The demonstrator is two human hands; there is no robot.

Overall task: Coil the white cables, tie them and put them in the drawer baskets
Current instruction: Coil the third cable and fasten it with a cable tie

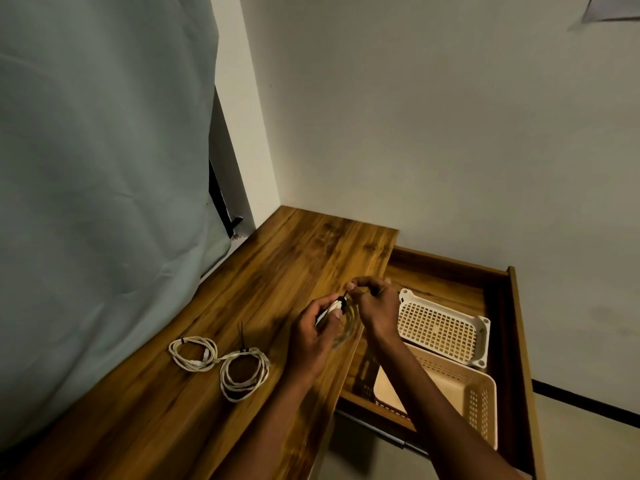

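No legible text or labels anywhere.

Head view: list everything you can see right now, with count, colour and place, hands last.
coiled cables on the desk: two, white, tied with black ties, lying on the left part.
cable in hand: one, white, above the desk edge.
black tie: one, on the held cable.
desk: one, brown wood.
drawer: one, brown wood, open at right.
baskets: two, cream, empty, inside the drawer.
curtain: one, grey-green, left.
wall: white, behind.
left hand: grips the held cable.
right hand: pinches the tie's end.
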